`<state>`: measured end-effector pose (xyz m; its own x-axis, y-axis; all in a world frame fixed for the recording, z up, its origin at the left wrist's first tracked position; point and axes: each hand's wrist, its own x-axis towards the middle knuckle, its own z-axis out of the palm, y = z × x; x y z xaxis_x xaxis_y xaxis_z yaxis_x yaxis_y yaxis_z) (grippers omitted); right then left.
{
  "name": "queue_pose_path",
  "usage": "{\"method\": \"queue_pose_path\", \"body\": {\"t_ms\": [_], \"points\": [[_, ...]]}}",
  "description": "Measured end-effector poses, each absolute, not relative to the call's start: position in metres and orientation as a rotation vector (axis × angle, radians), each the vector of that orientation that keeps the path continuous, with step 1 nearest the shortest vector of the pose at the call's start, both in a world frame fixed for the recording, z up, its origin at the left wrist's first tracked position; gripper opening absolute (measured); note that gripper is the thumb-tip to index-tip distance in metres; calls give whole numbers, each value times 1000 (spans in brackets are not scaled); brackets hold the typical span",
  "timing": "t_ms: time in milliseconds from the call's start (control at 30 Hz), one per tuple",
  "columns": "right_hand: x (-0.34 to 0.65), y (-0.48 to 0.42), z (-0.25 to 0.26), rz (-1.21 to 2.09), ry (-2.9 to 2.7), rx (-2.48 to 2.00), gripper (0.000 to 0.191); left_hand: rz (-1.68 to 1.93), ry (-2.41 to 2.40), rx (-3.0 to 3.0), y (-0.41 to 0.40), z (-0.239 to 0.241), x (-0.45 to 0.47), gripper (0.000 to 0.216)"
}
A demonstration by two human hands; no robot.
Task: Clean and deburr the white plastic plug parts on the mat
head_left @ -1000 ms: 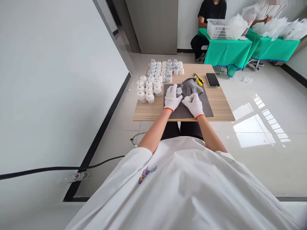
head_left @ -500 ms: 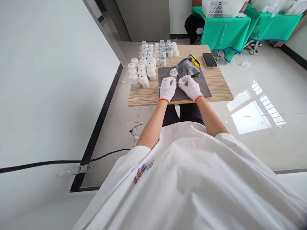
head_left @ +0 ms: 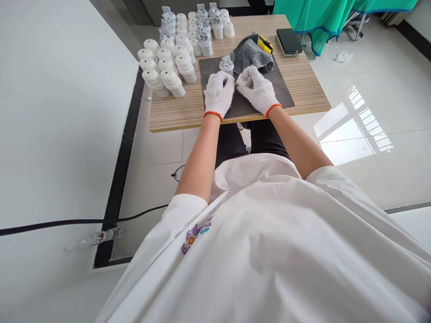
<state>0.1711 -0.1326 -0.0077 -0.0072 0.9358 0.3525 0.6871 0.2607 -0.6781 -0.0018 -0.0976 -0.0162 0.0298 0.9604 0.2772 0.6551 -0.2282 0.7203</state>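
My left hand (head_left: 218,93), in a white knitted glove with an orange cuff edge, is over the dark grey mat (head_left: 242,106) with thumb and fingers curled together. Beside it, a small gap away, my right hand (head_left: 257,89) in a matching glove is closed in a similar pinch. Whatever either hand may hold is hidden by the gloves. Just beyond my left hand, a white plastic cup-shaped part with a grey top (head_left: 226,64) stands on the mat. A grey cloth (head_left: 253,56) lies crumpled behind my right hand.
Several white capped parts (head_left: 171,80) stand in rows on the left of the wooden table (head_left: 182,117), some with grey tops. A yellow cutter (head_left: 265,45) and a black phone-like device (head_left: 289,41) lie at the back right. A green-draped table (head_left: 316,27) stands beyond.
The camera view has tipped downward and closer, so the table appears larger and higher. Both hands keep nearly the same pinched pose over the mat.
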Motion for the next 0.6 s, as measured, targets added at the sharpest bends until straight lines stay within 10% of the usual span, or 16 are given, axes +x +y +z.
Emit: {"method": "queue_pose_path", "body": {"t_ms": [600], "points": [[168, -135, 4, 369, -1827, -1592, 20, 1055, 1601, 1919, -102, -9, 0, 9]]}}
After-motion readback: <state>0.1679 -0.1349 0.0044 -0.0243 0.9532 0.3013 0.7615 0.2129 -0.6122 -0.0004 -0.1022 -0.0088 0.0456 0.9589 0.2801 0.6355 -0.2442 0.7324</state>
